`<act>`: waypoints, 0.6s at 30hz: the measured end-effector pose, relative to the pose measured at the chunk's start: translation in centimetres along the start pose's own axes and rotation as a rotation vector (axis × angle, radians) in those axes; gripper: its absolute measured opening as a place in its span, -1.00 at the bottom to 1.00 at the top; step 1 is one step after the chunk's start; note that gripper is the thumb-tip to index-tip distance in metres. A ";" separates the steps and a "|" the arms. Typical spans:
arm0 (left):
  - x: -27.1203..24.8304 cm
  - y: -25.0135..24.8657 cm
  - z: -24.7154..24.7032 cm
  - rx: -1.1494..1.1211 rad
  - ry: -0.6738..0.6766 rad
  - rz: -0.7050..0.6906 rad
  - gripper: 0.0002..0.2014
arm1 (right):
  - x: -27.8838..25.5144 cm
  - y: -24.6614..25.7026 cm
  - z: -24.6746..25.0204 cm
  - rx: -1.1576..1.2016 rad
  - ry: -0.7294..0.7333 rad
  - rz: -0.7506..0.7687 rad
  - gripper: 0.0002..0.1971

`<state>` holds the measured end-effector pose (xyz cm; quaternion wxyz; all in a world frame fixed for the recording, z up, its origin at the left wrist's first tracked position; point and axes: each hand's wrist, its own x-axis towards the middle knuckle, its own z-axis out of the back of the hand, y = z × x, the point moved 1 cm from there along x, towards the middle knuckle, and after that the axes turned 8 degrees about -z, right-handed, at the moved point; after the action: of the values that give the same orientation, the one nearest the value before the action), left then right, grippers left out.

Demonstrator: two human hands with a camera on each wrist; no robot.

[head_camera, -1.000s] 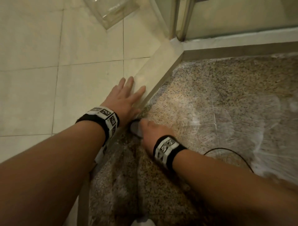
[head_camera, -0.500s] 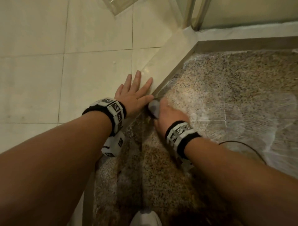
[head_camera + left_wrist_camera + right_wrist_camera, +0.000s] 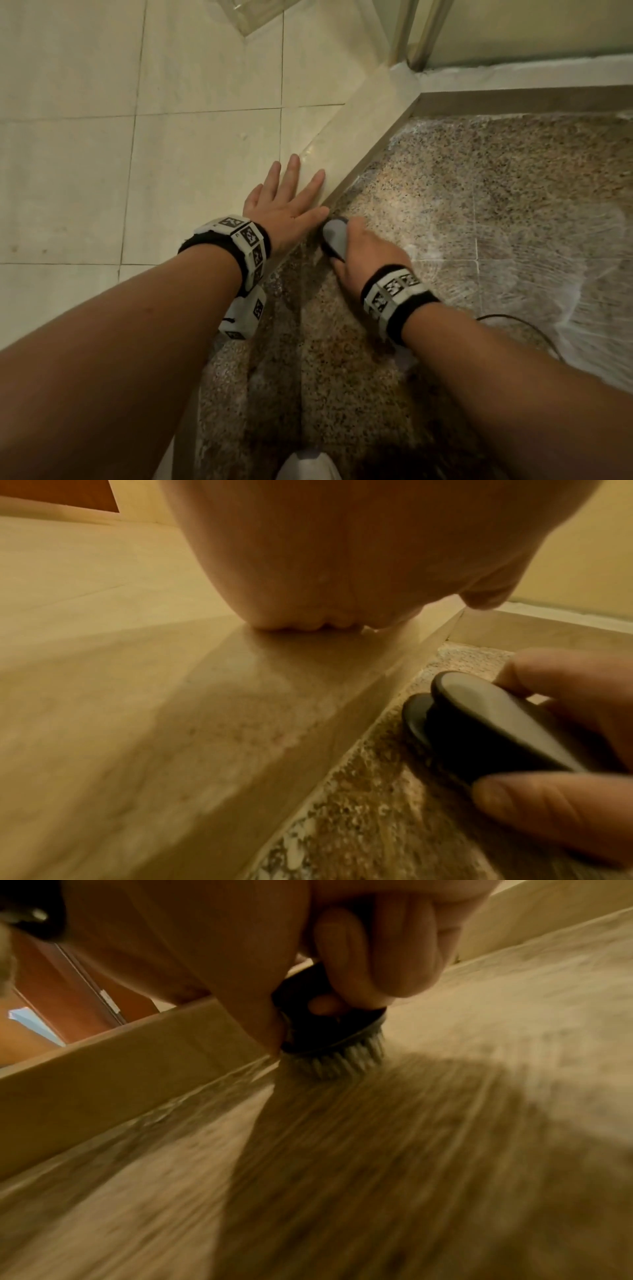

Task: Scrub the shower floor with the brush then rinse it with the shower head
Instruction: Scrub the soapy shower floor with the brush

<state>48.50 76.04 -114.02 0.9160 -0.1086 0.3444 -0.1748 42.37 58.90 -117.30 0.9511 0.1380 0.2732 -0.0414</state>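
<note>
My right hand [image 3: 363, 250] grips a dark round scrub brush [image 3: 335, 237] and holds it down on the speckled, soapy shower floor [image 3: 496, 212], right beside the raised curb [image 3: 356, 137]. The brush [image 3: 329, 1031] shows pale bristles pressed on the wet stone, with my fingers [image 3: 404, 947] curled round its handle. From the left wrist view the brush [image 3: 486, 723] has a smooth dark top pinched by my right fingers [image 3: 561, 813]. My left hand [image 3: 284, 205] lies flat, fingers spread, on the curb and the cream tile floor. No shower head is in view.
Cream floor tiles [image 3: 102, 171] spread left of the curb. Metal door frame posts [image 3: 414, 34] and a glass panel stand at the far corner. A thin black cable [image 3: 520, 325] curls over the shower floor by my right forearm. A white shoe tip [image 3: 308, 466] shows at the bottom edge.
My right hand has pushed the brush forward along the curb, from behind my left wrist to beside my left thumb. The left hand has stayed flat on the curb.
</note>
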 end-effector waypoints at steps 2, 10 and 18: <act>-0.2 -0.3 0.3 0.015 0.007 0.002 -0.41 | -1.7 1.8 -1.5 -0.014 0.071 0.021 -0.46; 0.0 0.0 -0.5 0.035 -0.037 0.010 -0.21 | -5.7 -5.6 -2.4 -0.025 0.201 -0.023 -0.41; 2.5 -6.0 -0.3 -0.005 -0.382 -0.111 -0.20 | -2.2 -16.9 3.5 0.320 -0.057 -0.678 -0.18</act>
<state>48.63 69.56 -113.83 0.9534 -0.1610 0.1582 -0.2001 39.69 41.74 -117.38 0.8571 0.1855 0.2668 -0.3998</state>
